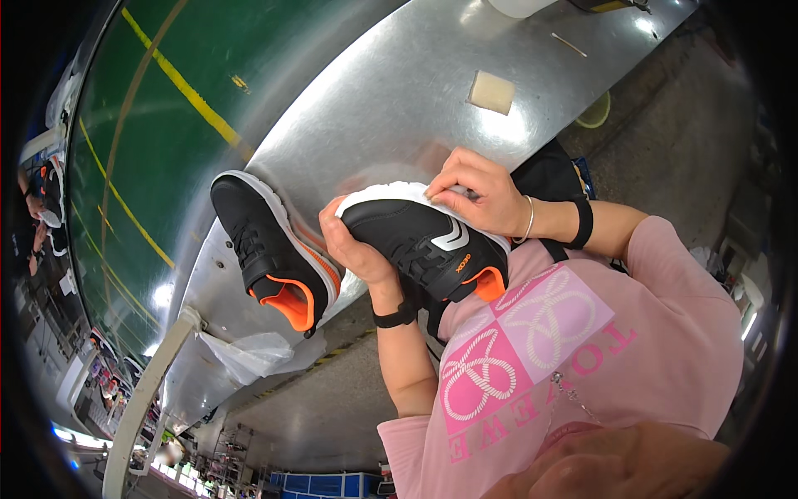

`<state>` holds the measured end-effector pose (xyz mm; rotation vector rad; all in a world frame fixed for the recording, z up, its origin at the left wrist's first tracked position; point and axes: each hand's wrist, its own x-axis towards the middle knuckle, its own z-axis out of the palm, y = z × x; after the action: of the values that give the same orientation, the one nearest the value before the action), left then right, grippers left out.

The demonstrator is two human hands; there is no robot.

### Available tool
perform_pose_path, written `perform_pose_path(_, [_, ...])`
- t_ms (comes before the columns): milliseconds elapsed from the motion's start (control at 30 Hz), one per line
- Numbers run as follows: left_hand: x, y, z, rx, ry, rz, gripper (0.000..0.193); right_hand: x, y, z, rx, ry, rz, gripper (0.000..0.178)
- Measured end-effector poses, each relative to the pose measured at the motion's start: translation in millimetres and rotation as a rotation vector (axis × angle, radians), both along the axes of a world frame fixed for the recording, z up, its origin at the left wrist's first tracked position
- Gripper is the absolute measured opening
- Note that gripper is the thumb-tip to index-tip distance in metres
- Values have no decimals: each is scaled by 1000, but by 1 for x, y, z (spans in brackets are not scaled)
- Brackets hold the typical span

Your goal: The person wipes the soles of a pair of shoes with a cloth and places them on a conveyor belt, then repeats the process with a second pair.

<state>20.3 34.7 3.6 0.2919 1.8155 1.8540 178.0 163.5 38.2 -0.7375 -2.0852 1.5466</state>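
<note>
A black sneaker (399, 229) with a white sole, orange lining and a white side mark is held up in front of my chest, sole edge facing away from me. My left hand (356, 249) wraps round its toe end. On the sole's edge, my right hand (478, 195) is closed in a pinch against the white rim; whatever is between its fingertips, if anything, is too small to make out. The matching sneaker (262, 241) rests on the metal table (374, 108) to the left, its orange opening toward me.
A cream block, like a sponge (491, 92), lies on the table at the upper right, with a thin stick (568, 45) beyond it. Past the table runs a green surface (158, 133) with yellow lines. A clear plastic bag (253, 356) and a pale metal bar (145, 399) are at lower left.
</note>
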Motion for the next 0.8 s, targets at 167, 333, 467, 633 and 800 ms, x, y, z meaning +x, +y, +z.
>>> perform_pose_path(167, [2,4,7,-31,-14,0,50,-26,10,1,61,44,15,8])
perform_pose_path(333, [1,2,2,-57,-29,-1,51,-39,12,0,36,83,27,6])
perform_pose_path(467, [-2,-1,-4,-45,40,-26,49,-8,9,-7,24,22,37,8])
perform_pose_path(633, [0,6,6,-67,-65,12,49,-29,15,-4,22,56,14,6])
perform_pose_path(800, [-3,1,1,-38,-70,2,48,-64,19,3,15,105,117,5])
